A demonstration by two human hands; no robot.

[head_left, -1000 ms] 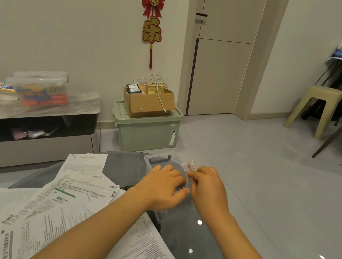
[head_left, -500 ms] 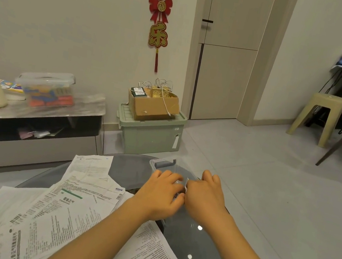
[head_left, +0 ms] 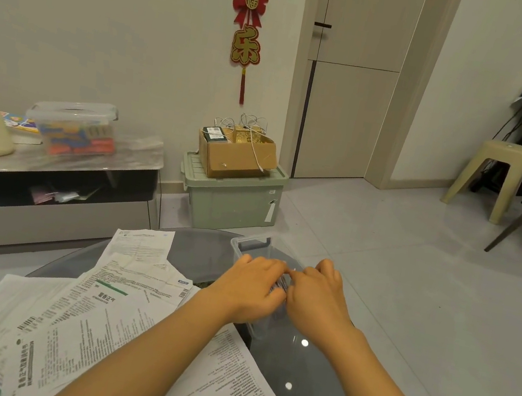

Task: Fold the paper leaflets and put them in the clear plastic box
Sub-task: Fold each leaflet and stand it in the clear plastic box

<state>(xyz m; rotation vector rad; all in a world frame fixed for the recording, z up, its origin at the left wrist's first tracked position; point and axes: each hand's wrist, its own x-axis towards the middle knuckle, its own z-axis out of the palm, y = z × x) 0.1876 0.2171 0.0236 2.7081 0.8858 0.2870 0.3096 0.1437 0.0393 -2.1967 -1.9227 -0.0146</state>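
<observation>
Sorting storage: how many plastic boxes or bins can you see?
3. A clear plastic box on the glass table under both hands; a lidded clear box on the low cabinet, left; a green bin on the floor under a cardboard box. Others may be hidden.

**Leaflet goes down into the box**

A second ago the folded leaflet sticks up above the fingers, its white end clear of the box rim. Now only a printed sliver shows, low between the two hands and inside the box. The left hand and right hand are closer together, knuckles nearly touching, both lower over the box's opening, fingers curled down onto the paper. The right hand's fingertips, once raised in a pinch at the leaflet's top, now point down into the box.
</observation>
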